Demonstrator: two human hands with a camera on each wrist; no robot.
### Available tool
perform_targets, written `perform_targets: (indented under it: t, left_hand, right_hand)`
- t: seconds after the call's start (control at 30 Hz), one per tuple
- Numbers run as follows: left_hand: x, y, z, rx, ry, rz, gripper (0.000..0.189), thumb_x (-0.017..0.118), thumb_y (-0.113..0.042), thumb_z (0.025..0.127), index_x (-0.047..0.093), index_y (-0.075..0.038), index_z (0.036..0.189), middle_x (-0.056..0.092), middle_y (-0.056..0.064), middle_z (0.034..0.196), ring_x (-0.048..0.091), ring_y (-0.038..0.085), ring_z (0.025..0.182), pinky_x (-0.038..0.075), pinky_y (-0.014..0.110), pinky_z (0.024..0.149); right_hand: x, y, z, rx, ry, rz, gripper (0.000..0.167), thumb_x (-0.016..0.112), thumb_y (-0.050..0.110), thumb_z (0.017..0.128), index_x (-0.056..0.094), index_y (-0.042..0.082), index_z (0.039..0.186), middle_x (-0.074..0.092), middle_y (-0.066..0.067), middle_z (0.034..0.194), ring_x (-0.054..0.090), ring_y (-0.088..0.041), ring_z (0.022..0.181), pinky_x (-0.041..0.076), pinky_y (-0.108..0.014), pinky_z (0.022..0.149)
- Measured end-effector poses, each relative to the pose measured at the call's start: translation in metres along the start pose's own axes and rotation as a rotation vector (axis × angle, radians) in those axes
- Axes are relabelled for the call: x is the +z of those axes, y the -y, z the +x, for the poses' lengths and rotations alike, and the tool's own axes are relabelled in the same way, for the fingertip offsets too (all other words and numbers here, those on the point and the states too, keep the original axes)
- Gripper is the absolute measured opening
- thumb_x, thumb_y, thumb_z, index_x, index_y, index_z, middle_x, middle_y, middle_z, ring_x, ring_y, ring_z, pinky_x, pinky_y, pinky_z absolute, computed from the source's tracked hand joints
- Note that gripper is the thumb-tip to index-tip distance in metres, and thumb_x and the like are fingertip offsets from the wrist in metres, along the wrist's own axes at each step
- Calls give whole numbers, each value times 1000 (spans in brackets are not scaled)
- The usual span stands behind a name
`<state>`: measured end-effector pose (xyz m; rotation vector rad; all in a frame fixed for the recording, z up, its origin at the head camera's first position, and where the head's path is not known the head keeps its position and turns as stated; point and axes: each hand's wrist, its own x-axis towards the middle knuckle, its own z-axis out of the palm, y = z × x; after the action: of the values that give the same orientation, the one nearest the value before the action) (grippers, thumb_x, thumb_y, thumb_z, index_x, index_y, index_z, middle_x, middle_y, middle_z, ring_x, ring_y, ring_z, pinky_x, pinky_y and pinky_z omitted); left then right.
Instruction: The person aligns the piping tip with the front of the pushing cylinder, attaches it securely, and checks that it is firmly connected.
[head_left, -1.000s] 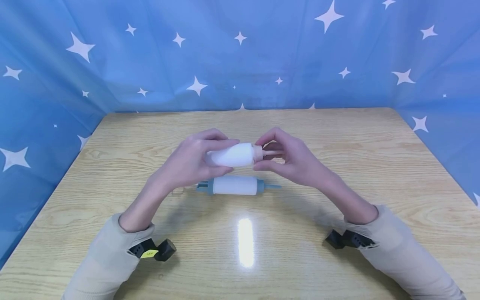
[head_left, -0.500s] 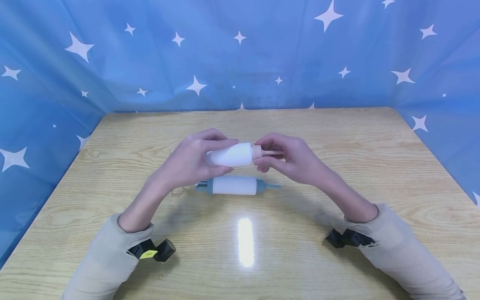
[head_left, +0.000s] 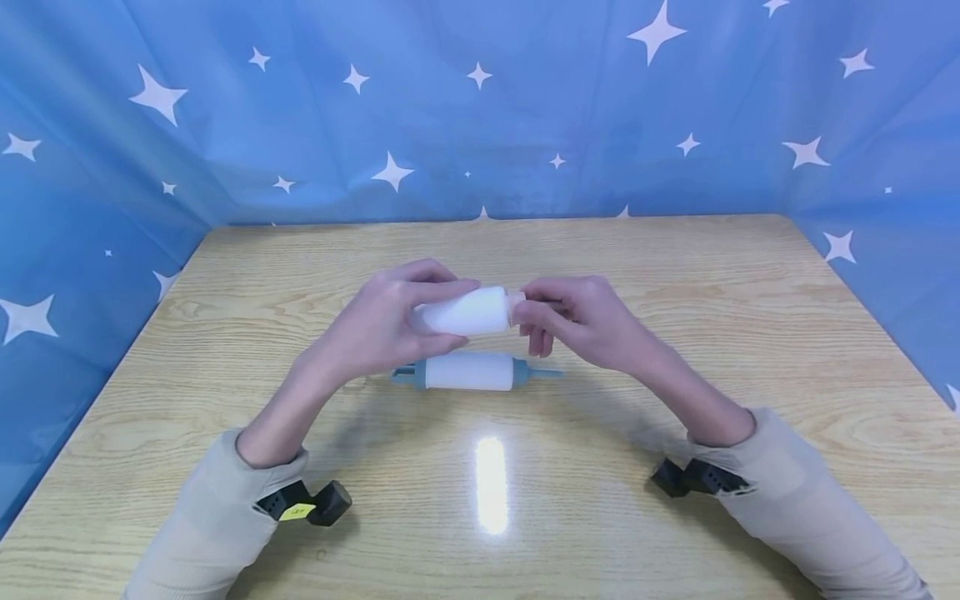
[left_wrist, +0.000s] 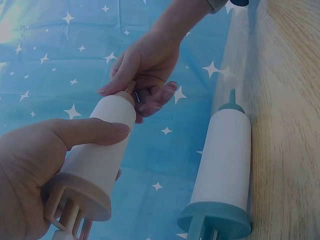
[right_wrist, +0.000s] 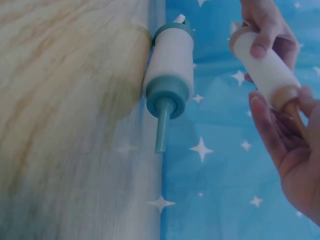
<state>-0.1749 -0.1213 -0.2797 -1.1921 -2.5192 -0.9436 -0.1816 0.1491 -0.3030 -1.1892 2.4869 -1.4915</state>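
Note:
My left hand point(head_left: 382, 321) grips a white bottle point(head_left: 468, 311) round its body, holding it sideways above the table. In the left wrist view its thumb lies along the white wall, near a beige flanged end point(left_wrist: 82, 197) with slotted prongs. At the other end, my right hand point(head_left: 588, 323) pinches the beige nozzle cap point(head_left: 515, 307) between thumb and forefinger. Its other fingers hang curled below. The thin nozzle point(right_wrist: 297, 120) points into the right palm and is hidden in the head view. A second bottle point(head_left: 469, 371), white with blue-green ends, lies on the table just in front.
The wooden table point(head_left: 675, 533) has a bright light reflection point(head_left: 492, 486) near its front middle. A blue star-patterned curtain point(head_left: 525, 108) stands behind it and along both sides. Each forearm wears a black wrist camera point(head_left: 303, 502) at the sleeve.
The right fingers have shifted round the nozzle cap; the knuckles have dropped and the lower fingers have curled down, covering the nozzle. The left hand and bottle have barely moved.

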Motion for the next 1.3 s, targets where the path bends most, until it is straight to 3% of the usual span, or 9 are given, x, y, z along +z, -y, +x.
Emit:
perform_targets:
  t: [0.1, 0.2, 0.3, 0.37, 0.53, 0.73, 0.93, 1.13, 1.3]
  left_hand:
    - [0, -1, 0, 8, -3, 0, 51, 88, -14, 77, 72, -7, 125, 69, 10, 111, 65, 24, 95, 56, 37, 76]
    - [0, -1, 0, 10, -5, 8, 51, 88, -15, 77, 72, -6, 125, 69, 11, 111, 65, 24, 95, 56, 37, 77]
    - [0, -1, 0, 7, -6, 14, 52, 88, -15, 77, 72, -6, 125, 69, 11, 111, 66, 25, 96, 56, 38, 78]
    - [0, -1, 0, 2, -6, 15, 52, 88, -15, 77, 72, -6, 126, 69, 12, 112, 66, 25, 97, 56, 39, 79]
    - [0, -1, 0, -9, -10, 13, 52, 89, -15, 77, 72, -6, 125, 70, 11, 112, 66, 25, 98, 56, 39, 79]
    - [0, 1, 0, -20, -18, -8, 51, 89, -13, 76, 73, -5, 124, 70, 11, 112, 66, 24, 97, 56, 38, 79]
    - [0, 2, 0, -16, -17, -15, 50, 88, -13, 77, 72, -5, 124, 70, 11, 113, 67, 24, 97, 56, 39, 79]
    - [-1, 1, 0, -5, -20, -16, 51, 88, -13, 77, 72, -5, 125, 70, 11, 112, 66, 24, 96, 56, 38, 78]
    - [0, -1, 0, 7, -18, -14, 52, 88, -14, 77, 72, -5, 125, 70, 12, 112, 66, 25, 96, 56, 37, 77]
  right_hand:
    - [1, -1, 1, -5, -3, -8, 11, 60, 0, 100, 70, -1, 96, 68, -2, 76, 66, -14, 58, 57, -31, 55]
    - [2, 0, 1, -7, -38, -8, 12, 62, -2, 98, 68, -4, 109, 71, -7, 86, 68, -17, 64, 59, -30, 61]
    - [5, 1, 2, -23, -90, 19, 24, 64, -6, 95, 60, -6, 119, 69, -13, 100, 70, -20, 74, 60, -32, 68]
    - [7, 1, 2, -40, -121, 33, 26, 66, -8, 93, 56, -6, 117, 66, -14, 106, 71, -21, 78, 60, -32, 70]
    - [7, -1, 2, -87, -162, 21, 27, 73, -12, 85, 58, -4, 107, 67, -10, 102, 72, -18, 85, 60, -32, 74]
    - [5, -3, 2, -153, -137, 3, 42, 82, -14, 74, 63, -4, 110, 69, -11, 108, 70, -23, 98, 58, -31, 82]
    - [4, -2, 3, -150, -122, -18, 37, 80, -11, 79, 67, -4, 113, 71, -10, 110, 71, -23, 101, 59, -30, 80]
    - [4, -2, 2, -112, -100, 16, 28, 74, -9, 86, 69, -6, 113, 73, -12, 104, 72, -16, 77, 60, -30, 69]
    - [3, -4, 1, -76, -79, 11, 13, 67, -7, 93, 71, -5, 104, 72, -9, 88, 67, -14, 63, 59, -31, 61]
